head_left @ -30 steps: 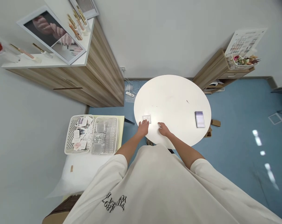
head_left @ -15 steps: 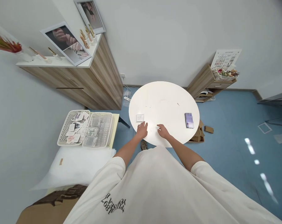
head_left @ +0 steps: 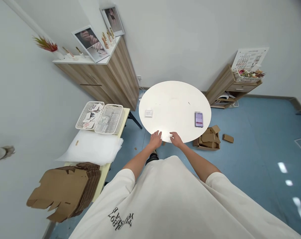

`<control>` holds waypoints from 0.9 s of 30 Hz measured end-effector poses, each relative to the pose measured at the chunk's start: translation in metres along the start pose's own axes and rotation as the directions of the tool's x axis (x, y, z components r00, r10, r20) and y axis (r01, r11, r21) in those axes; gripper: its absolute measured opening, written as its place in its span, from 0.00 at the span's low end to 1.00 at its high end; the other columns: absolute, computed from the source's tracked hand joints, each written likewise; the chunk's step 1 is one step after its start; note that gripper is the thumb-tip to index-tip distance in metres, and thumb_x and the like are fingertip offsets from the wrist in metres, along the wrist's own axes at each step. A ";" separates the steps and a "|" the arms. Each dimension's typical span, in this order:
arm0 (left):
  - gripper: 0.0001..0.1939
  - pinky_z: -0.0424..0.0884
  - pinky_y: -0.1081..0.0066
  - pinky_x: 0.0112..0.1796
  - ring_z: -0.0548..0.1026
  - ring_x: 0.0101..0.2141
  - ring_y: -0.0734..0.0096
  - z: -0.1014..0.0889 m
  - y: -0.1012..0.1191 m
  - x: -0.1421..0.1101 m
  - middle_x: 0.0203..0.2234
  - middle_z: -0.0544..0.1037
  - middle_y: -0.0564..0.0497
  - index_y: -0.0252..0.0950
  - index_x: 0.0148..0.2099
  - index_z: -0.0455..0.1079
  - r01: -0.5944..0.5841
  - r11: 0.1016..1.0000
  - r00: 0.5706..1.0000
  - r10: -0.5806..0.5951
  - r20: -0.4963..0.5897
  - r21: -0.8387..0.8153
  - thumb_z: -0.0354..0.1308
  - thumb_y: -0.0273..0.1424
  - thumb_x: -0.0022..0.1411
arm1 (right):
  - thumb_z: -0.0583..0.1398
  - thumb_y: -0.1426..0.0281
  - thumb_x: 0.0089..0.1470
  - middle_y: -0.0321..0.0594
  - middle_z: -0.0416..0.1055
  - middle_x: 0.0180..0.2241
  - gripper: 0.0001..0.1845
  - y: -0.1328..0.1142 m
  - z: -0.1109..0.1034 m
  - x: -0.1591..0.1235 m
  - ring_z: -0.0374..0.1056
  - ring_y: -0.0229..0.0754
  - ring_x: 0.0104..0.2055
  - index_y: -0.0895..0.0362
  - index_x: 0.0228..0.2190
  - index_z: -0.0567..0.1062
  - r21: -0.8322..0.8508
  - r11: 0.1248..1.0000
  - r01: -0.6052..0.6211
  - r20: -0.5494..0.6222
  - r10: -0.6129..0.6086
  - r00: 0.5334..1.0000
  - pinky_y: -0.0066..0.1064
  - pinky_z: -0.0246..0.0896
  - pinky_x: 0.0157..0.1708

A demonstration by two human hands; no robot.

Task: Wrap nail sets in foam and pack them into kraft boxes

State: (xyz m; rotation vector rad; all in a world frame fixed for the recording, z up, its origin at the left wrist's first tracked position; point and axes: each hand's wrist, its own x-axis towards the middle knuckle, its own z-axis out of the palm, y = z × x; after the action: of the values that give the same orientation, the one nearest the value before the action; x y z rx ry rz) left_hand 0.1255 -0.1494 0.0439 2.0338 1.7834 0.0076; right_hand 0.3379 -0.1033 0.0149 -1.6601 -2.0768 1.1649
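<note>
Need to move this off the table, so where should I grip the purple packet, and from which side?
Pinch the purple packet across its two long edges, coming from above, with your right hand, which is the nearer one. It lies flat on the round table with its long edges running away from you, so the narrow width suits a pinch. Its thickness is hard to tell from here.

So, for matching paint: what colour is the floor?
The floor is a muted blue, shown best in the head view.
</note>
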 end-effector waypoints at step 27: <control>0.27 0.58 0.53 0.61 0.60 0.65 0.48 -0.010 -0.157 -0.250 0.68 0.57 0.38 0.37 0.69 0.55 0.467 0.861 0.817 -0.507 -0.275 -0.201 0.48 0.34 0.70 | 0.54 0.73 0.60 0.50 0.67 0.57 0.24 -0.208 0.197 -0.012 0.71 0.44 0.48 0.56 0.57 0.70 -0.046 0.837 0.545 0.352 -0.497 0.793 0.39 0.66 0.55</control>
State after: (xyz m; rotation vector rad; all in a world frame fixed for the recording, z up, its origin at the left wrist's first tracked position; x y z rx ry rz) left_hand -0.0682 -0.3710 0.0712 1.4933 2.4004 0.3044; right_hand 0.0715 -0.2068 0.0351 -0.8545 -2.6451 1.1642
